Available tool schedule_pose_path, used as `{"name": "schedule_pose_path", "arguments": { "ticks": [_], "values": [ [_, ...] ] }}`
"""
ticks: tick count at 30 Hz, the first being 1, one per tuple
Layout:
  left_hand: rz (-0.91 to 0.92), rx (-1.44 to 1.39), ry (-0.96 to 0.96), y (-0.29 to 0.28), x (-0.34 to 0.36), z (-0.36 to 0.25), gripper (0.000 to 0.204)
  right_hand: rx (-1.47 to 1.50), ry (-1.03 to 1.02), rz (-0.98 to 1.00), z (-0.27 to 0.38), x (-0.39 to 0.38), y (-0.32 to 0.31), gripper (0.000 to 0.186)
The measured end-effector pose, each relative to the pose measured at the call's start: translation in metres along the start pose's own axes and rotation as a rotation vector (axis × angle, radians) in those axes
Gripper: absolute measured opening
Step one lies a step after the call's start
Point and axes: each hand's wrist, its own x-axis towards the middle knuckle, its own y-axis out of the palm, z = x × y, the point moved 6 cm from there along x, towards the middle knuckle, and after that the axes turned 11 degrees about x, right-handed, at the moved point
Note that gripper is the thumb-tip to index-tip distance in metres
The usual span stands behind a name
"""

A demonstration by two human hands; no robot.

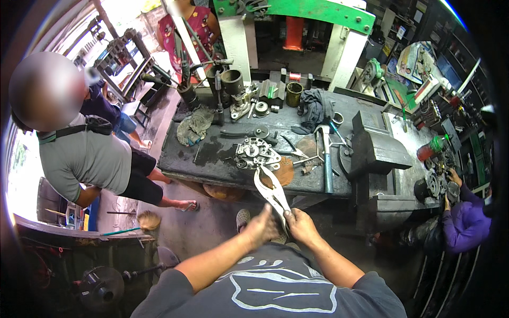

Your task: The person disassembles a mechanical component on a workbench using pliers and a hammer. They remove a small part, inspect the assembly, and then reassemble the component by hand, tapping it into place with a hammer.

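A pair of large silver locking pliers (273,194) points away from me at the bench's front edge, its wide curved jaws close to a metal housing. My right hand (303,227) is closed around the handle end, thumb on top. Beside it on the left, my left hand (261,229) is at the other side of the handles; its fingers are smeared by motion, so their grip is unclear. The cast metal housing (256,152) lies flat on the dark workbench (212,168). Right of it are slim pliers (293,146) and a blue-handled hammer (327,168).
A heavy bench vise (379,151) stands at the right. Rags (195,126), an angle grinder (249,133) and tins (294,94) crowd the bench below a green-and-white press frame (297,10). A person in grey (95,159) stands left; another in purple (466,225) works at right.
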Motion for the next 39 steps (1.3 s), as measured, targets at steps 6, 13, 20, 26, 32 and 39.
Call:
{"name": "schedule_pose_path", "arguments": {
  "ticks": [6, 13, 20, 26, 32, 39],
  "values": [
    [0.097, 0.067, 0.298, 0.035, 0.002, 0.019, 0.073, -0.025, -0.125, -0.089, -0.003, -0.005, 0.018, 0.036],
    [-0.084, 0.668, 0.516, -0.001, -0.032, 0.006, 0.063, 0.031, -0.291, -0.049, -0.015, -0.004, -0.009, 0.032],
    [-0.013, 0.572, 1.172, 0.061, -0.058, -0.078, 0.079, 0.431, -0.558, -0.04, 0.044, -0.029, 0.001, 0.037],
    [-0.276, 1.073, 1.28, 0.044, -0.086, -0.118, 0.094, 0.194, -0.434, -0.417, 0.024, 0.022, -0.069, 0.048],
    [-0.529, 1.311, 1.188, -0.053, -0.092, -0.132, 0.101, -0.286, -0.033, -0.562, -0.045, 0.108, -0.135, 0.038],
    [-0.516, 1.595, 1.239, -0.111, -0.055, -0.238, 0.119, -0.743, 0.022, -0.806, -0.048, 0.159, -0.164, 0.045]
  ]
}}
